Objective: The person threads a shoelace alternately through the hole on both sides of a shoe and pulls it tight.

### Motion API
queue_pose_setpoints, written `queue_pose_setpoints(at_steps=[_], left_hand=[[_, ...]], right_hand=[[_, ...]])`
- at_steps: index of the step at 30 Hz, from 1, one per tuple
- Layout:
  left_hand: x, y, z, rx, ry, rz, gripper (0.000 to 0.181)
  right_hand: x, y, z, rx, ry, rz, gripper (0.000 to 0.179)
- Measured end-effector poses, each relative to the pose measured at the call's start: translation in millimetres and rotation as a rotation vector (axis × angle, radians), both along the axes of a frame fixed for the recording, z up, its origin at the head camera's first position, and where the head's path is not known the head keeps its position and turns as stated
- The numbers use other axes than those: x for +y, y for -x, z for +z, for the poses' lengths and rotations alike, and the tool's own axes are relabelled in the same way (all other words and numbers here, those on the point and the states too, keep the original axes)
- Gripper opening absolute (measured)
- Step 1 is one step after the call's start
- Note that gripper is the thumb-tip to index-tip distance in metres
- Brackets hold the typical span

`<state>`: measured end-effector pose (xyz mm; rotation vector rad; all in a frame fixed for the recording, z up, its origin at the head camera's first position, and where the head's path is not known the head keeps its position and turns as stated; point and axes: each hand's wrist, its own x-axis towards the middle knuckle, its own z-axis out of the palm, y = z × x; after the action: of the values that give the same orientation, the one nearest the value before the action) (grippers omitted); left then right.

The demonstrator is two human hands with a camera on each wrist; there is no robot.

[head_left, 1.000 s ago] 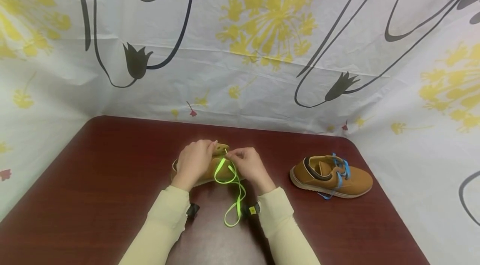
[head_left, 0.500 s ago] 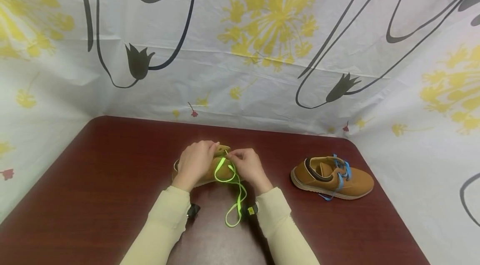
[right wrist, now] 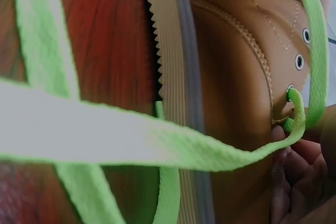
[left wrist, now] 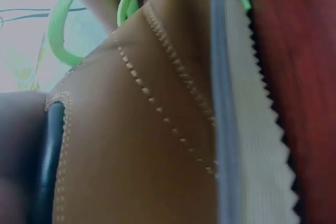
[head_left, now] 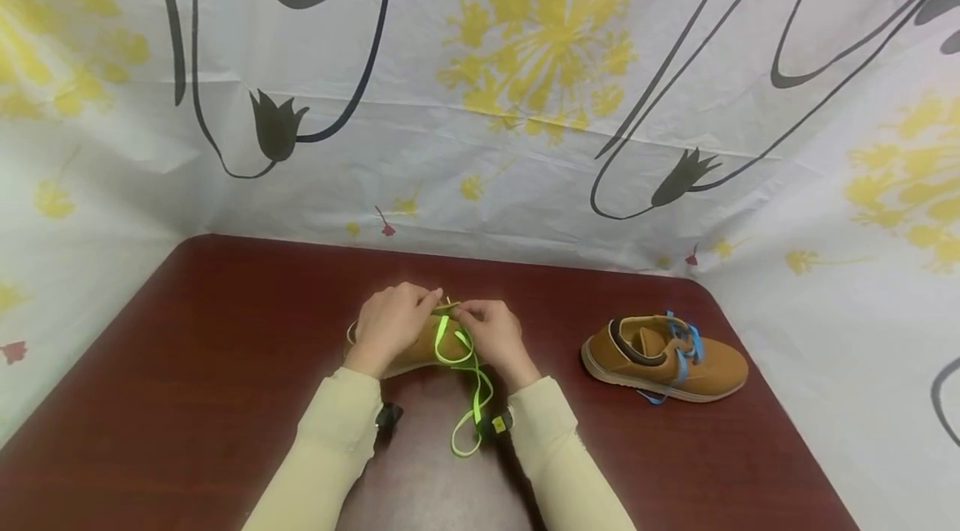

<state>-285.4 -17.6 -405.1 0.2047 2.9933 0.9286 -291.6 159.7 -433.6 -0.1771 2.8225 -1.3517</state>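
A tan lace-up shoe (head_left: 422,350) lies on its sole on the table, its toe to the right. My left hand (head_left: 392,321) grips it from above, thumb and fingers at the raised far eyelet flap (head_left: 448,308). At the throat, my right hand (head_left: 491,329) pinches the neon-green shoelace (head_left: 477,406) beside that flap; its fingertips are partly hidden. In the right wrist view the lace (right wrist: 226,156) comes out of a lower near-side eyelet (right wrist: 290,93), with two bare eyelets above. The left wrist view shows the stitched shoe side (left wrist: 126,145).
Another tan shoe (head_left: 712,364) with blue laces (head_left: 681,360) stands to the right on the dark red table (head_left: 247,331). Loose green lace hangs in loops toward the front, between the wrists. A patterned white sheet (head_left: 420,139) surrounds the table's back and sides.
The far eyelet flap has tipped over and now shows nearly edge-on, with a bit of green lace above it. The right hand has shifted very slightly; the second shoe stays put.
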Motion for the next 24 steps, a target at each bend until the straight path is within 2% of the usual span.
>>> queue_pose_setpoints(at_steps=[5, 8, 13, 19, 21, 24], left_hand=[[-3.6, 9.4, 5.5, -0.140, -0.044, -0.117, 0.033], [-6.9, 16.3, 8.0, -0.181, -0.115, -0.153, 0.026], [-1.8, 25.8, 5.8, -0.209, -0.197, -0.112, 0.029], [8.5, 28.5, -0.1, -0.189, -0.224, 0.004, 0.021], [9.2, 28.4, -0.9, -0.177, -0.218, 0.028, 0.024], [9.2, 29.3, -0.9, -0.165, -0.218, 0.025, 0.034]], right_hand=[[0.6, -1.5, -1.3, 0.009, 0.007, -0.014, 0.019], [-0.6, -1.1, -2.2, 0.013, 0.015, -0.003, 0.020], [-1.1, -1.5, -2.4, 0.005, 0.020, 0.010, 0.022], [0.0, 0.1, -4.6, 0.001, 0.024, 0.024, 0.022], [0.9, 2.0, -5.3, -0.013, 0.067, 0.041, 0.022], [4.2, 4.9, -6.5, -0.041, 0.148, 0.035, 0.023]])
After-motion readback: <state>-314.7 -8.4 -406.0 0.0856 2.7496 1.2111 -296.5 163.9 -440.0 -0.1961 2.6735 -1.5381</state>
